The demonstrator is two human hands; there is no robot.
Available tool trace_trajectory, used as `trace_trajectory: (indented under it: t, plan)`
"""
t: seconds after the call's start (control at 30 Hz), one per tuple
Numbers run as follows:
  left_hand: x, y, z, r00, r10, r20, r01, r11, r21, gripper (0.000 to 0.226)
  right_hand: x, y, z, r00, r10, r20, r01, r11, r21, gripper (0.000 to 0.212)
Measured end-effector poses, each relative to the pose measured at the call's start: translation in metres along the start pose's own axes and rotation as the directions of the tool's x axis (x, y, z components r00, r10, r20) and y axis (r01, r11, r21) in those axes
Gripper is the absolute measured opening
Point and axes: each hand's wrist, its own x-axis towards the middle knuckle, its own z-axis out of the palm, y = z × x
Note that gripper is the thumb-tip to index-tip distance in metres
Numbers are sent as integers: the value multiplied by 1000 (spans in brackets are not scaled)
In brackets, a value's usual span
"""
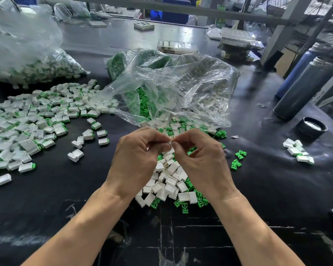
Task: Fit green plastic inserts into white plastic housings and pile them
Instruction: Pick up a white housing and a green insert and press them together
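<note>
The table is black, streaked with pale scratches. On it, white housings mix with bright green inserts. At its far right stand a dark grey flask and a blue one, beside a black lid.

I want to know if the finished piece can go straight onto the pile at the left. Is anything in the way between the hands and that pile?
Nothing solid blocks it. Between the left hand and the pile lie only a few scattered finished pieces on the table.

no legible text, labels, brands or numbers anywhere on the bench, bags or parts
</note>
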Motion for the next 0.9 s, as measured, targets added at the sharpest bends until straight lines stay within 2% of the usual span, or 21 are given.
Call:
trace_trajectory:
  t: [0.2,0.3,0.37,0.43,0.57,0.9]
  plan:
    - [-1,1,-1,1000,-2,-7,2,1000,3,25,1,1,-1,997,54,-56,-55,998,-24,9]
    - [-1,3,-2,999,2,-33,-3,999,-44,23,3,4,-6,976,208,-70,-194,967,165,11]
    - [-2,4,-2,999,18,-38,-19,1000,-15,20,2,3,-5,959,282,22,-275,912,305,5]
    - [-2,5,0,999,32,-43,-31,999,9,18,1,2,-2,955,285,87,-297,886,357,4]
    - [-2,6,1,997,52,-60,-50,998,27,18,1,1,0,954,281,109,-300,858,418,8]
    - [-1,-1,1,994,111,-12,-111,993,31,14,3,1,-1,933,323,159,-360,837,412,12]
